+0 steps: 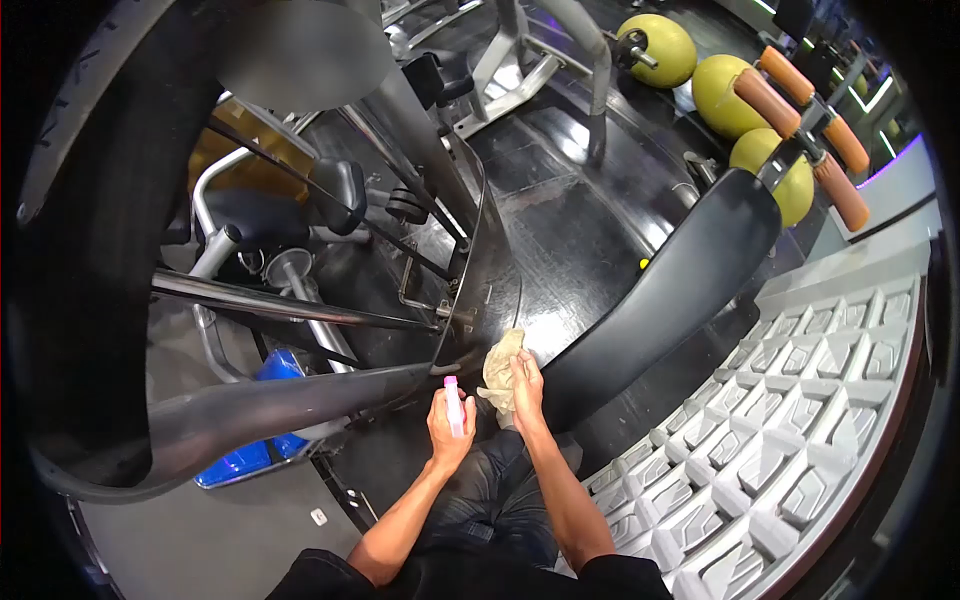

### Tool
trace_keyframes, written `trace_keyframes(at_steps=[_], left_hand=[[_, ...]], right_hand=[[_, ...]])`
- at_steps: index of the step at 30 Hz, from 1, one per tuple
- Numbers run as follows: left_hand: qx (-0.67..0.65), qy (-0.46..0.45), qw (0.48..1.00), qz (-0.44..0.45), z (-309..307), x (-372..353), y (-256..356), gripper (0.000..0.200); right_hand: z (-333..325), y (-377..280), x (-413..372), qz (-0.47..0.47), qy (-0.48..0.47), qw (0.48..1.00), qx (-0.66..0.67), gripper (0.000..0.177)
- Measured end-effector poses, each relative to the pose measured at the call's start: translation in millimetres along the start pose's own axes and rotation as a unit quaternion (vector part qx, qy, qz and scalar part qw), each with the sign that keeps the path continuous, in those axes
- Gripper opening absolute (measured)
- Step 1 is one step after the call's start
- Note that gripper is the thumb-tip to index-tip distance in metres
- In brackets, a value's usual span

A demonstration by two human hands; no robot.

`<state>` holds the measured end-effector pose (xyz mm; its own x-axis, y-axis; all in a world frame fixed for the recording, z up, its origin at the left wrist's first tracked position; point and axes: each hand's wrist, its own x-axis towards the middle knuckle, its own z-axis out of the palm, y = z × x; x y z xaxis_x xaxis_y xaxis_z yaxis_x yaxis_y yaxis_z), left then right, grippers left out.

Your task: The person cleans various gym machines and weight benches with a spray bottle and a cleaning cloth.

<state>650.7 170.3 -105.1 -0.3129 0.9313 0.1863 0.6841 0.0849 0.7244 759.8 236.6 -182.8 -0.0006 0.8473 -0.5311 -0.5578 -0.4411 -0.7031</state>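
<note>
My left hand (443,432) is closed around a small pale pink bottle (454,410) with a bright pink top, which points away from me. Crumpled beige cloth (499,373) is gripped in my right hand (527,393), just to the right of the bottle. Both hands are held in front of my body, above my dark trousers. Near the cloth, the curved dark frame (400,385) of a gym machine passes on the left. A long black padded bench (660,290) stretches away on the right.
Chrome guide rods (300,300) and seats of machines stand at left. Blue panels (270,420) lie low there. Yellow exercise balls (725,95) and orange foam rollers (770,100) are at far right. A white textured wall panel (760,450) curves along my right.
</note>
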Motion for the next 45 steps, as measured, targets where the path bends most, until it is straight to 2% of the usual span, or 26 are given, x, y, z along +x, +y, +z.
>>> trace_keyframes(at_steps=[5,7,9,11,12,13,15,16,17,18,19,20,21,23,25,27,28,29,30,31,34,37,39,41,43,45], left_hand=[[-0.023,0.057,0.996,-0.058,29,8,3,0.018],[-0.021,0.059,0.997,-0.054,35,12,5,0.018],[-0.024,0.052,0.996,-0.062,35,12,5,0.020],[-0.040,0.033,0.996,-0.071,33,8,4,0.024],[-0.025,0.024,0.997,-0.071,28,2,4,0.027],[-0.044,0.034,0.997,-0.061,24,-3,5,0.027],[0.008,0.049,0.998,-0.027,8,-14,14,0.023],[-0.026,0.037,0.996,-0.081,2,-26,11,0.020],[-0.003,0.022,0.997,-0.074,-5,-34,7,0.019],[-0.016,0.012,0.996,-0.087,-11,-41,6,0.020],[-0.030,0.002,0.995,-0.099,-16,-46,5,0.020],[-0.048,0.016,0.992,-0.118,-20,-51,3,0.019],[-0.053,0.018,0.992,-0.110,-23,-56,-2,0.019],[-0.067,0.013,0.990,-0.123,-27,-59,-3,0.021],[-0.071,0.008,0.991,-0.114,-29,-62,-8,0.021],[-0.100,0.022,0.988,-0.112,-31,-62,-9,0.021],[-0.110,0.018,0.988,-0.110,-33,-61,-9,0.021],[-0.115,0.022,0.988,-0.104,-36,-59,-8,0.021],[-0.105,0.013,0.990,-0.097,-41,-59,-6,0.021],[-0.095,0.007,0.991,-0.090,-45,-58,-4,0.022],[-0.112,0.027,0.988,-0.101,-53,-53,11,0.022],[-0.132,0.054,0.984,-0.110,-51,-57,12,0.022],[-0.139,0.080,0.980,-0.121,-48,-59,15,0.023],[-0.122,0.114,0.979,-0.114,-40,-62,18,0.023],[-0.171,0.140,0.962,-0.158,-35,-53,40,0.023],[-0.216,0.154,0.942,-0.207,-27,-49,49,0.025]], right_hand=[[-9,-3,19,0.007,-0.047,0.998,-0.047,0.030],[-7,-2,26,-0.035,-0.070,0.989,-0.124,0.032],[-2,1,29,-0.062,-0.087,0.986,-0.128,0.034],[5,9,25,-0.217,-0.110,0.933,-0.265,0.034],[7,16,23,-0.331,-0.127,0.876,-0.327,0.033],[14,11,16,-0.315,-0.174,0.875,-0.325,0.033],[25,38,17,-0.370,-0.235,0.842,-0.314,0.033],[41,37,25,-0.452,-0.194,0.804,-0.335,0.037],[55,33,38,-0.479,-0.151,0.813,-0.295,0.040],[60,53,58,-0.432,-0.113,0.846,-0.291,0.041],[71,48,82,-0.471,-0.057,0.825,-0.306,0.042],[86,21,95,-0.441,0.013,0.832,-0.337,0.043],[98,-9,110,-0.363,0.034,0.895,-0.257,0.042],[105,-19,135,-0.329,0.050,0.912,-0.240,0.034],[104,0,115,-0.323,0.084,0.888,-0.317,0.036],[90,16,60,-0.276,0.005,0.921,-0.274,0.039],[78,41,35,-0.284,-0.024,0.900,-0.331,0.041],[73,53,13,-0.307,-0.052,0.908,-0.282,0.045],[72,53,2,-0.242,-0.078,0.925,-0.281,0.047],[76,50,9,-0.248,-0.082,0.923,-0.281,0.047],[92,28,71,-0.320,0.032,0.897,-0.303,0.043],[110,-43,132,-0.232,-0.001,0.948,-0.217,0.041],[116,-56,139,-0.220,-0.016,0.933,-0.285,0.041],[110,-27,120,-0.228,0.010,0.931,-0.284,0.043],[91,10,89,-0.219,-0.031,0.929,-0.295,0.049],[93,-16,39,-0.036,-0.074,0.950,-0.302,0.056]])
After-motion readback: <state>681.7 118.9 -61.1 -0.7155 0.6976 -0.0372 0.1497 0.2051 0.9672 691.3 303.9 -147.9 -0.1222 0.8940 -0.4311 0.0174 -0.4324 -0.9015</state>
